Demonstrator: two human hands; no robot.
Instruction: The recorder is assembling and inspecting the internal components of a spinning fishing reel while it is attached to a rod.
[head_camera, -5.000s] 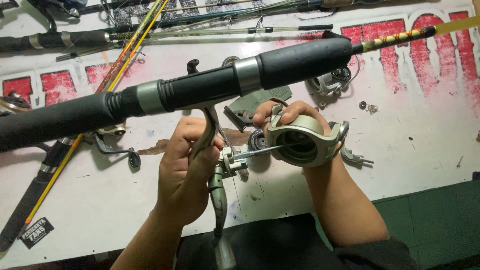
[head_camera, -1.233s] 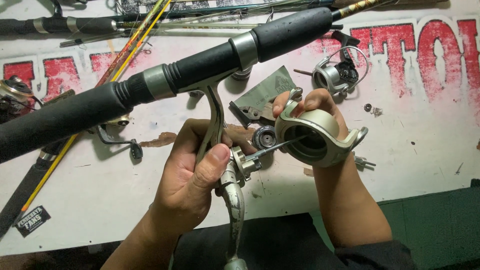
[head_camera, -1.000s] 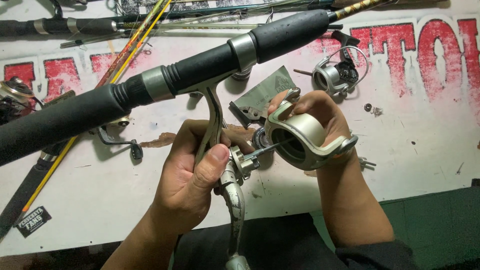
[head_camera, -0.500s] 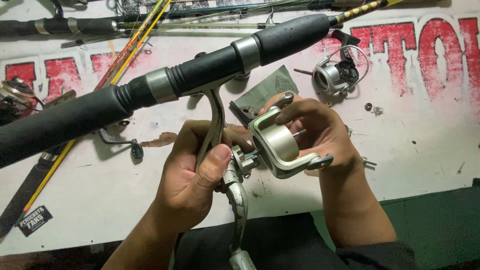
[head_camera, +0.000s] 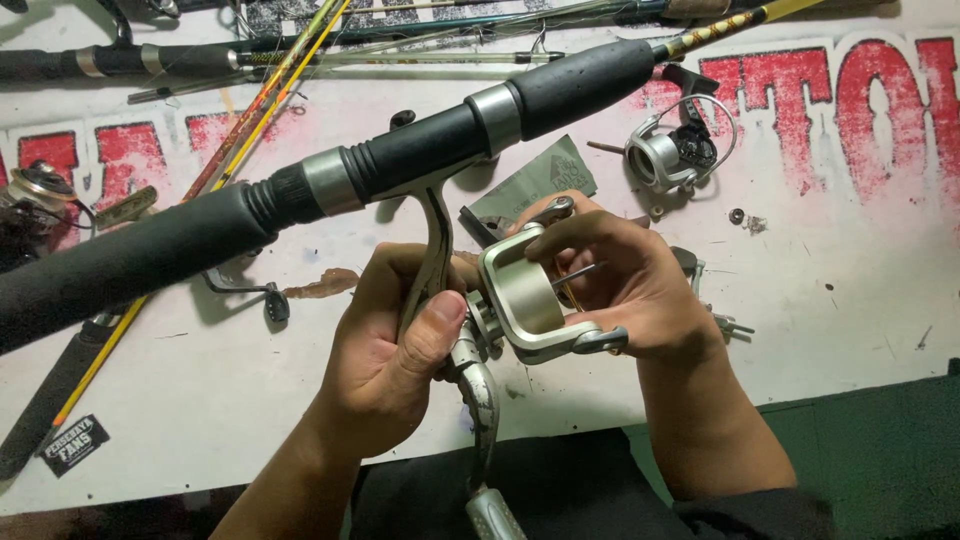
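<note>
Brightness: I read the scene as evenly lit, with the white table (head_camera: 850, 300) bright but not blown out.
Light source: seems overhead, though I can't see a lamp.
Shadows: soft dark ones under the rod handle (head_camera: 300, 200) and beneath both my hands.
Glare: mild sheen on the handle's metal rings and on the silver rotor (head_camera: 525, 295).
Focus: centre is sharp; the handle's near left end looks soft.
Dark areas: the bottom edge and lower right corner fall into gloom.
Blur: I see little motion smear.
</note>
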